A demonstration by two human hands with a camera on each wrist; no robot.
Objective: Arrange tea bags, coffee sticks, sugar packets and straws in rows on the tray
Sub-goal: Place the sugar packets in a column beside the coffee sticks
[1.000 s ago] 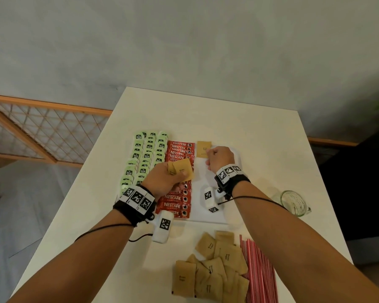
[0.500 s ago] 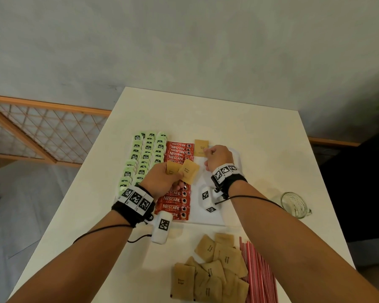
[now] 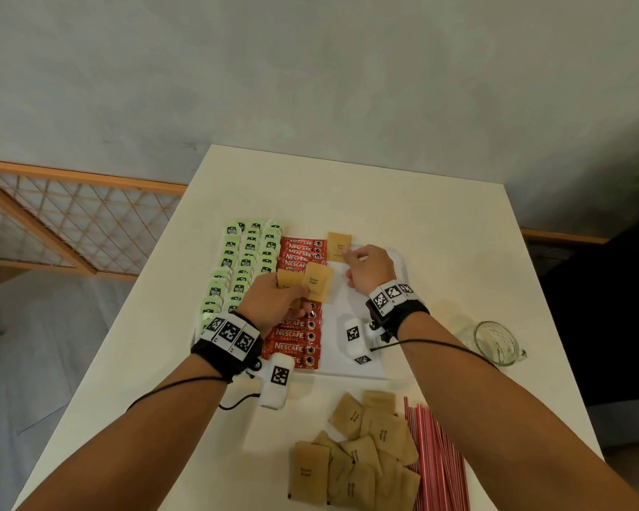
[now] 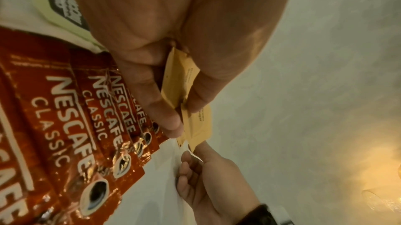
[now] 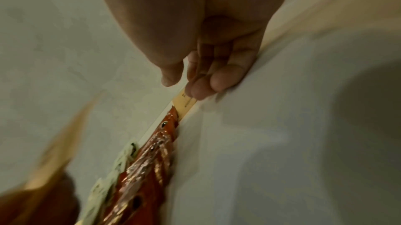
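- The white table carries everything; it stands against a grey wall, with a wooden lattice screen at its left.
- The white tray lies in the middle of the table. Only a bare part of it is visible, on the right side under the right arm.
- The green tea bags fill the left part of the tray, in three columns that overlap.
- The red coffee sticks lie just beside the tea bags, in one column, each stick across the tray.
- The loose sugar packets make a brown pile on the table, near the front edge and outside the tray.
- The red straws lie in a bundle just beside this pile, on its right, touching it.
- A glass cup stands on the table to the right of the tray, well apart from the hands.
- The left hand is above the coffee sticks. Its thumb and fingers are curled and pinch two held sugar packets, which are fanned out.
- The right hand is at the far part of the tray. Its fingers are bent, and the fingertips press on the near edge of one placed sugar packet. This packet lies flat at the far end of the tray, just beside the top coffee stick.
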